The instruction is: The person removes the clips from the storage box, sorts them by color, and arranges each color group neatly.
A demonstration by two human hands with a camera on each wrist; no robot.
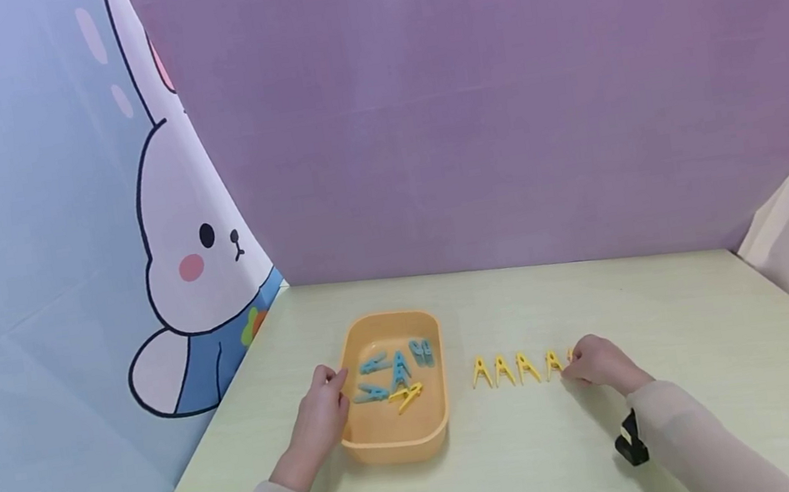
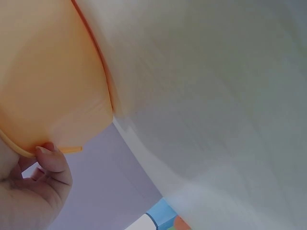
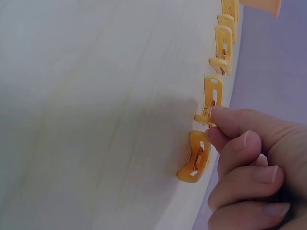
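My left hand (image 1: 323, 411) pinches the left rim of an orange plastic basket (image 1: 400, 449); in the left wrist view the thumb and fingers (image 2: 52, 160) grip its edge. Inside lie several blue clothespins (image 1: 373, 392) and a yellow clothespin (image 1: 408, 396). To the basket's right, several yellow clothespins (image 1: 503, 369) stand in a row on the table. My right hand (image 1: 604, 364) is at the row's right end, its thumb and index fingertip pinching one yellow clothespin (image 3: 213, 88). Another yellow clothespin (image 3: 194, 158) sits beside those fingers, mostly hidden behind the hand in the head view.
The pale wooden table (image 1: 546, 460) carries the basket and the row. A purple cloth (image 1: 495, 97) hangs along the back edge, and a blue cloth with a cartoon rabbit (image 1: 205, 247) covers the left side. A black wrist device (image 1: 630, 441) is on the right forearm.
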